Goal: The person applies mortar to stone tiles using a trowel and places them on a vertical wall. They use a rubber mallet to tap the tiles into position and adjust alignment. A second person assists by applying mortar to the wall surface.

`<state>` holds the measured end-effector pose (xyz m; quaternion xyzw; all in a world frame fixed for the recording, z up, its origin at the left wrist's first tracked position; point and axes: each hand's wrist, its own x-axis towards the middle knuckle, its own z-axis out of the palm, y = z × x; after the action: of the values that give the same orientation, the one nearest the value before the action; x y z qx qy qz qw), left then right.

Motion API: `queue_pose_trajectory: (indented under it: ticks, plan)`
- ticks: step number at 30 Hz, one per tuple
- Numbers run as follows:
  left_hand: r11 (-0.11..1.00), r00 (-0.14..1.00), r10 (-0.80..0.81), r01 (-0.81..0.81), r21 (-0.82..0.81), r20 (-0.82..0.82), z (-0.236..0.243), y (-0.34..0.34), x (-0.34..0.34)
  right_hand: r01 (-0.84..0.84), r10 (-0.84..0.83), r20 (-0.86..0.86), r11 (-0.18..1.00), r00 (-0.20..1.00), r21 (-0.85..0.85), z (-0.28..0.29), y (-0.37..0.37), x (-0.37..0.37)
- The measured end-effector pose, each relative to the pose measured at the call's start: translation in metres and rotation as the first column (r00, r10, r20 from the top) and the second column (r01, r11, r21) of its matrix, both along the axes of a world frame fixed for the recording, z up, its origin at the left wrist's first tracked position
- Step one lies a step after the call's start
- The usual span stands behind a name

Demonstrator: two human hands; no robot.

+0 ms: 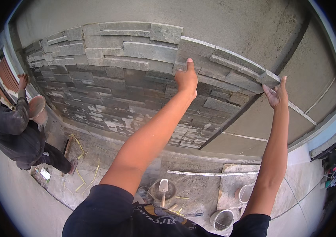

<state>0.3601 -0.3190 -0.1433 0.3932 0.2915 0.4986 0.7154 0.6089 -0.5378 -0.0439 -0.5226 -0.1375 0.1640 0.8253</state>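
Observation:
A grey stone cladding panel (203, 65), made of staggered strips with a pale top edge, lies against the wall at the upper right end of the stonework. My left hand (186, 80) is closed at its lower left part, thumb up on the face; the other fingers are partly hidden. At the panel's right end, my right hand (276, 94) grips the edge between thumb and fingers. To the left, rows of fitted stone cladding (108, 83) cover the wall. Bare grey render (235, 23) shows above the panel.
At the far left a co-worker (18, 130) raises a hand to the wall beside a bucket (37, 108). Below me are a trowel (163, 185) in a mortar basin (170, 193), buckets (222, 220), a long pale strip (211, 173) and yellow straps (93, 176).

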Motion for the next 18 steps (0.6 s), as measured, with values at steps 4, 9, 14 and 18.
queue_pose_trajectory:
  ticks: [4, 9, 14, 18]
  plan:
    - [0.983, 0.977, 0.136, -0.153, -0.099, -0.162, 0.01, -0.014, 0.014, 0.085, -0.088, 0.01, 0.983, 0.996, 0.162, -0.029, 0.007, 0.006]
    - [0.984, 0.992, 0.114, -0.12, -0.133, -0.054, -0.001, -0.005, 0.013, 0.103, -0.119, 0.13, 0.987, 0.984, 0.128, -0.025, 0.014, 0.016]
    - [0.982, 0.988, 0.087, -0.106, -0.157, -0.124, 0.012, -0.002, 0.012, 0.118, -0.121, 0.03, 0.99, 0.992, 0.074, -0.016, 0.018, 0.036]
    - [0.981, 0.976, 0.094, -0.125, -0.149, -0.198, 0.019, 0.001, 0.012, 0.107, -0.115, 0.104, 0.991, 0.988, 0.076, -0.016, 0.028, 0.046]
